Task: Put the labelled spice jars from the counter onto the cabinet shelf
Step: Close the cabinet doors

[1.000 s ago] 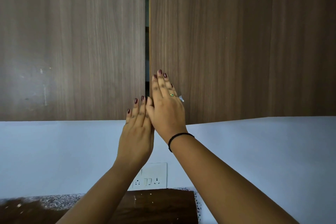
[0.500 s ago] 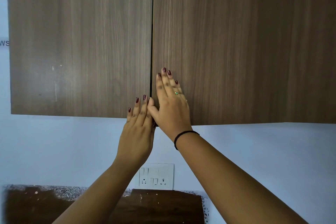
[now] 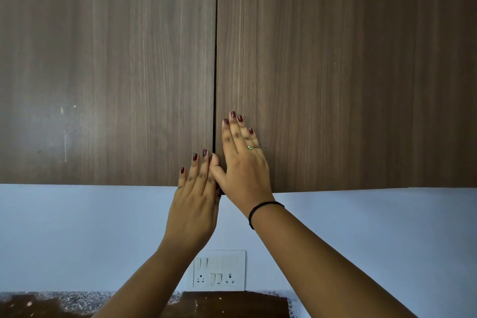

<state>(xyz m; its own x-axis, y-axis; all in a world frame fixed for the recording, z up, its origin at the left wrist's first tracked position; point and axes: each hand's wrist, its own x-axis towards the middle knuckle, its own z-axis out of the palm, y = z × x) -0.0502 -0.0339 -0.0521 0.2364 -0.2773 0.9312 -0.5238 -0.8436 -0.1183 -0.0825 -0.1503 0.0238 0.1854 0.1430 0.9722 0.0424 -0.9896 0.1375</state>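
Head view. Left hand (image 3: pixel 193 196) laid flat on the lower inner corner of the left cabinet door (image 3: pixel 103 72), fingers straight, grasping nothing. Right hand (image 3: pixel 242 170) likewise flat and released on the right cabinet door (image 3: pixel 335 72), just beside the centre seam (image 3: pixel 215 59). Placed at the meeting edges, probably to press both doors home. Shelf hidden behind the doors; contents not verifiable. No spice jars visible, none on the visible strip of counter (image 3: pixel 232 303); likely stowed inside.
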